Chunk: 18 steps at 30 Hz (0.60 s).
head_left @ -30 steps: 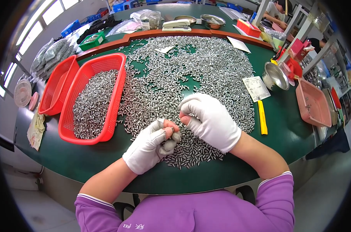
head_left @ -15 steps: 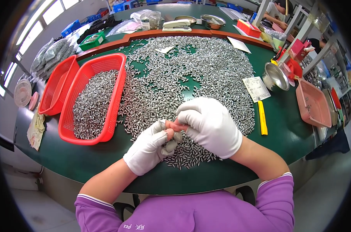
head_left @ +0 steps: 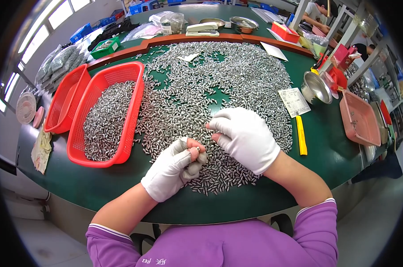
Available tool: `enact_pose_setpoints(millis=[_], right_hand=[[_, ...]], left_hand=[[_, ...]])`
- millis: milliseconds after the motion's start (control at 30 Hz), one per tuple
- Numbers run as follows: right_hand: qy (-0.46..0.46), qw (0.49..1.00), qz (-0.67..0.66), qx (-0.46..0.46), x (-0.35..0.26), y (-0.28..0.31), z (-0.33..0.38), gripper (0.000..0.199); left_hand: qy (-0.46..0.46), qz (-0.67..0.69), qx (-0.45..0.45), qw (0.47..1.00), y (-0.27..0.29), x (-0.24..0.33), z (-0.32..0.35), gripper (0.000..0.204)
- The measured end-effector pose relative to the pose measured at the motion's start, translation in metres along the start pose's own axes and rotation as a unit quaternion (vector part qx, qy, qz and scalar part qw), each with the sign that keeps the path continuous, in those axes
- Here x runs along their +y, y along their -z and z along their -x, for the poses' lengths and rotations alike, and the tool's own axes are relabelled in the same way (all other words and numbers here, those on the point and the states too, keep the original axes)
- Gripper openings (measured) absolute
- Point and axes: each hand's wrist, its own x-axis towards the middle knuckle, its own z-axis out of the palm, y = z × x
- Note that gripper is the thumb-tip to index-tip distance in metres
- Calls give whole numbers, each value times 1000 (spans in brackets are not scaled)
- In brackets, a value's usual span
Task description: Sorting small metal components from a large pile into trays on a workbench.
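A wide layer of small silvery metal pieces (head_left: 254,80), rounded and grooved, covers the middle of the green table. My left hand (head_left: 172,169), in a white glove with bare thumb and index tips, is closed in a pinch over the near part of the layer. A tiny metal piece (head_left: 198,148) shows at its fingertips. To the right, my gloved right hand (head_left: 248,140) hovers over the pieces, thumb and index finger apart, with nothing visible between them. A red basket (head_left: 140,95) holding many such pieces stands left of my hands.
Another red basket (head_left: 54,127) stands farther left. A yellow-handled knife (head_left: 301,135), paper slip (head_left: 294,102), metal bowl (head_left: 316,87) and pink tray (head_left: 361,138) lie to the right. A brown wooden rail (head_left: 166,40) borders the far side. A co-worker (head_left: 317,15) sits at far right.
My right hand has drawn away to the right from my left fingertips, and its thumb and index finger have parted. My left hand has stayed almost in place, still pinching.
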Motion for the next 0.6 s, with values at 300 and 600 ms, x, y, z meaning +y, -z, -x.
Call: enact_pose_setpoints(millis=[300, 600], right_hand=[[-24, 992, 64, -102, 13, -18, 7, 9], [-4, 995, -97, 17, -1, -3, -2, 11]], left_hand=[[-4, 17, -11, 1000, 2, 0, 0, 21], [10, 25, -12, 1000, 4, 1, 0, 26]])
